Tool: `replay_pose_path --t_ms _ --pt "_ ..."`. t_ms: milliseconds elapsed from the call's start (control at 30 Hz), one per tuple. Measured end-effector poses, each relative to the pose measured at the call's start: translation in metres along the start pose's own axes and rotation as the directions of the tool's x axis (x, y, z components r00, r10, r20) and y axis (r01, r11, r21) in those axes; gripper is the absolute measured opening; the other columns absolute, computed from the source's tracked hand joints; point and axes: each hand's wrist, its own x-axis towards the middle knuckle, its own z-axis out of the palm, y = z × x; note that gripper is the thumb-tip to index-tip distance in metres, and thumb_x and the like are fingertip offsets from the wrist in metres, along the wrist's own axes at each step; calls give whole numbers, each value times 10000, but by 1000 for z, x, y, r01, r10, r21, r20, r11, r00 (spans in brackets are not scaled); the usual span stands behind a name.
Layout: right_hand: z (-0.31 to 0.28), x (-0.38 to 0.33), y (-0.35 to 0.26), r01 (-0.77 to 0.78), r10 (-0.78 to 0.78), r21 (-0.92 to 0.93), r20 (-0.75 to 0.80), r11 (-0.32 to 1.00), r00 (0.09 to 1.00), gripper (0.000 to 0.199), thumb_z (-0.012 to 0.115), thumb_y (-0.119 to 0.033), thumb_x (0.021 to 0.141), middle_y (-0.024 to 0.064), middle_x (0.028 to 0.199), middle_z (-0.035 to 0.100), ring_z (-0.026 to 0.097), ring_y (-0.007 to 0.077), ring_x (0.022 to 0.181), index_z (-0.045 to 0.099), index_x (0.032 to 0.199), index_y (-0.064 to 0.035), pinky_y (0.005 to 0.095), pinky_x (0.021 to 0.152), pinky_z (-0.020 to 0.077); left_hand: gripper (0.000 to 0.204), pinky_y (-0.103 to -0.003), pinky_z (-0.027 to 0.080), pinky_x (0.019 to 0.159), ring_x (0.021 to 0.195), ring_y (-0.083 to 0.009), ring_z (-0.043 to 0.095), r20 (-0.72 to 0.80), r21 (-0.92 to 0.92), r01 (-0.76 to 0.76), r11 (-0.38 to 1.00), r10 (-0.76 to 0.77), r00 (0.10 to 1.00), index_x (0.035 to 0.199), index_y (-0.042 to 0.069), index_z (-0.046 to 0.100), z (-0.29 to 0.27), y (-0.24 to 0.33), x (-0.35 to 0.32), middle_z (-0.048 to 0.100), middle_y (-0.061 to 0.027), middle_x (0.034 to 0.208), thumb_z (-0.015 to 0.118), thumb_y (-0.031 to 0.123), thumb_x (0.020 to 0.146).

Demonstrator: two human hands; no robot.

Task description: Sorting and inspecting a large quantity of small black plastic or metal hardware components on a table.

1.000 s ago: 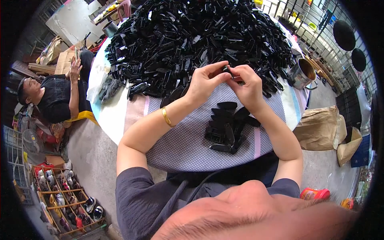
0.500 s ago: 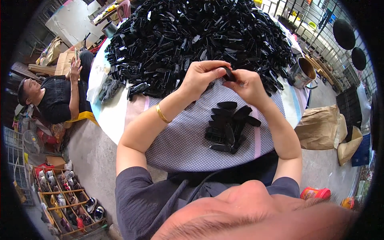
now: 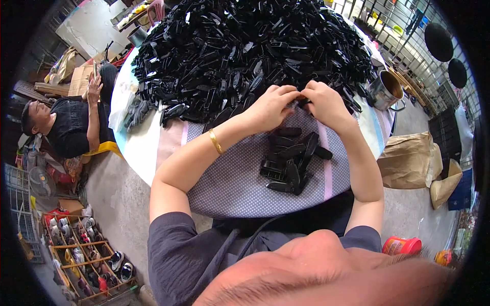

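A large heap of small, glossy black elongated plastic pieces (image 3: 235,56) covers the far part of a round table. At its near edge my left hand (image 3: 275,106) and my right hand (image 3: 329,106) come together, fingertips almost touching. Both have bent, closed fingers; dark material shows between the fingertips, but I cannot make out whether it is a held piece or the heap behind. Just below my hands, a smaller pile of black pieces (image 3: 292,166) lies on the grey dotted tablecloth (image 3: 229,178).
A metal pot (image 3: 385,91) stands at the table's right edge. Dark grey cloth (image 3: 138,113) lies at the left edge. Another person (image 3: 71,122) sits to the left. Brown paper sacks (image 3: 408,160) are on the right floor, and a shoe rack (image 3: 89,257) stands lower left.
My hands have gone from holding up one black piece between them to a lower, fingers-down pose at the heap's edge. Pieces in the small pile lie differently.
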Motion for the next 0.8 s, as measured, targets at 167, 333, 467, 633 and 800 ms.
replay_pose_path --t_ms 167,333,467,633,800 --pt "13 5 3 85 -40 324 -146 942 989 101 594 -75 707 137 765 578 570 307 741 618 780 -10 373 667 472 377 -366 394 911 1064 -310 467 -71 8 46 999 -46 996 1078 11 556 2 6 2 520 -146 1123 648 85 719" --pt "13 6 -10 109 -11 454 -212 884 977 138 621 -68 732 130 741 628 611 203 646 629 837 21 280 591 475 309 -346 456 789 885 -302 557 -116 -21 114 993 -116 987 970 11 604 6 -3 -4 571 -133 929 681 90 681" --pt "-32 -5 12 -119 65 639 108 760 992 275 729 -112 682 37 768 622 517 67 606 640 927 -24 204 556 431 225 -291 479 697 785 -215 587 -254 -160 122 980 -160 954 930 28 637 -16 9 -1 573 -117 880 672 81 714" --pt "-23 -9 8 1 -69 242 271 970 960 356 759 -210 594 67 763 549 561 224 758 655 895 -51 319 651 463 215 -303 471 702 750 -214 572 208 -152 181 972 -148 967 915 30 644 -47 18 -1 566 -119 864 676 138 732" --pt "-14 -8 -2 76 -90 126 109 989 990 219 670 -151 686 106 798 591 579 247 789 639 865 -30 339 690 468 227 -356 450 793 892 -311 540 138 -85 97 992 -85 987 961 16 592 -16 18 -11 537 -147 914 636 105 757"
